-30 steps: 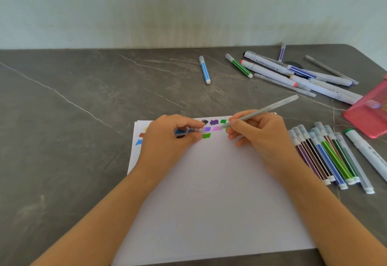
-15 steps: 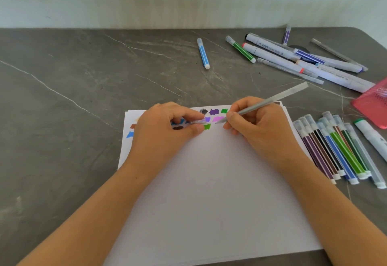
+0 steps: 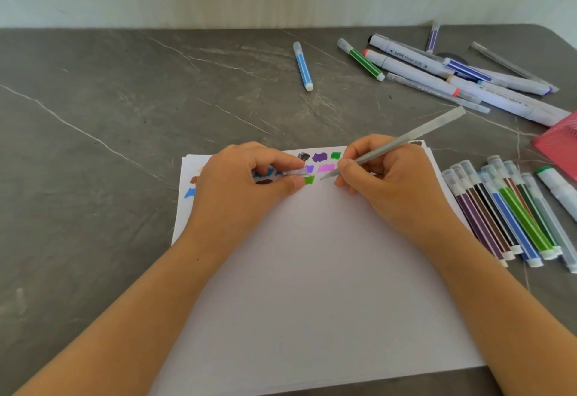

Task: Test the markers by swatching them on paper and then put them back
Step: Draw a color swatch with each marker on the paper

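Grey tabletop [image 3: 93, 177], right hand [image 3: 390, 186] gripping pen [image 3: 415, 133]

My right hand [image 3: 396, 189] grips a slim grey pen [image 3: 406, 138], its tip at the paper [image 3: 327, 270] just right of a green swatch [image 3: 309, 180]. My left hand [image 3: 237, 189] pinches a clear cap [image 3: 295, 172].

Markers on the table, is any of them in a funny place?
Yes. One blue marker lies alone mid-table, away from the others. The pile at the far right is jumbled, markers crossing each other, while the row beside the paper lies neat and parallel.
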Tool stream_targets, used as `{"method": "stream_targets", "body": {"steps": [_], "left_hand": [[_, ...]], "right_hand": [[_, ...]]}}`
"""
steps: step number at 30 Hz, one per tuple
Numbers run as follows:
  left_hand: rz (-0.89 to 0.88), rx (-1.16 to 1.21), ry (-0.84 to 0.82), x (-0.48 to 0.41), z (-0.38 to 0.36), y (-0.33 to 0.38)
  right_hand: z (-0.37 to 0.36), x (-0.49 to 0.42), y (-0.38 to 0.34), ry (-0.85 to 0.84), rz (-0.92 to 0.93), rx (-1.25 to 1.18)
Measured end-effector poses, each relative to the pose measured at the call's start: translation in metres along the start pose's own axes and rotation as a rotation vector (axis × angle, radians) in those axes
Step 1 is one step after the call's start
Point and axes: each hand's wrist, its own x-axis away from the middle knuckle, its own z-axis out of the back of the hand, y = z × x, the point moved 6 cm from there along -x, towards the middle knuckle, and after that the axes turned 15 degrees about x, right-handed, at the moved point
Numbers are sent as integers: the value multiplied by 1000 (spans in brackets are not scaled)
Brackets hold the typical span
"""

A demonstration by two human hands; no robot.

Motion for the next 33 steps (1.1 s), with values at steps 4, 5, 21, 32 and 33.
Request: {"method": "stream_targets", "body": {"steps": [4,5,21,32,33], "left_hand": [[-3,-7,5,0,0,-1],[-5,-6,6,0,0,-1],[9,5,-2,0,1,0],[48,57,23,1,1,3],[57,75,27,2,1,3]], "right_hand": [[0,0,1,-3,-5,-4],[0,0,1,-8,-5,0],[4,0,2,19,-9,-9],[4,1,3,9,-49,-75],[5,1,3,26,-63,-101]]}}
